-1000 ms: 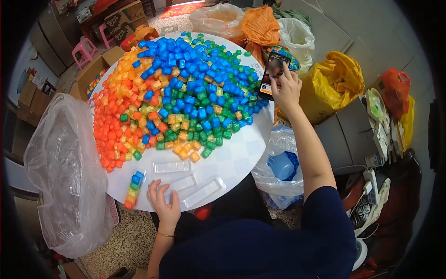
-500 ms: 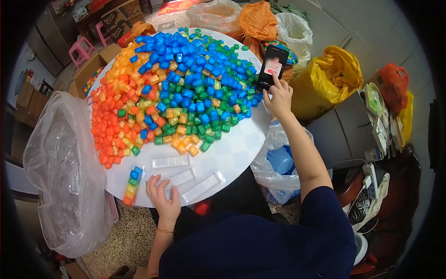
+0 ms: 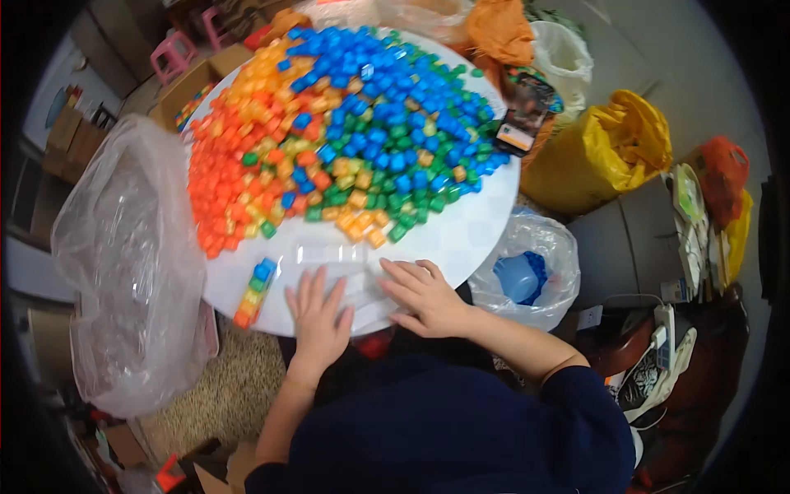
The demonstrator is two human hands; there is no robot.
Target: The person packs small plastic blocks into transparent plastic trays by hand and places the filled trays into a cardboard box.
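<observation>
On the round white table [image 3: 444, 247] lies a large heap of blue, green, yellow, orange and red cubes [image 3: 362, 132]. At the near edge my left hand [image 3: 318, 317] rests with its fingers spread, just right of a clear case filled with coloured cubes [image 3: 254, 292]. My right hand [image 3: 424, 298] is beside it, fingers apart, over or touching a clear case that is partly hidden and blurred. Above both hands lies a clear empty case [image 3: 331, 253]. Neither hand visibly holds anything. A phone [image 3: 523, 115] leans at the table's right edge.
A large clear plastic bag [image 3: 132, 272] stands left of the table. To the right are a yellow sack [image 3: 613, 152] and a clear bag with a blue bowl [image 3: 518, 278] in it. Behind stand an orange sack [image 3: 499, 31] and a white bag [image 3: 562, 62].
My right hand has left the phone and come down to the near edge beside my left hand. My left hand's fingers have spread more. The view has shifted, so the table appears higher and further right.
</observation>
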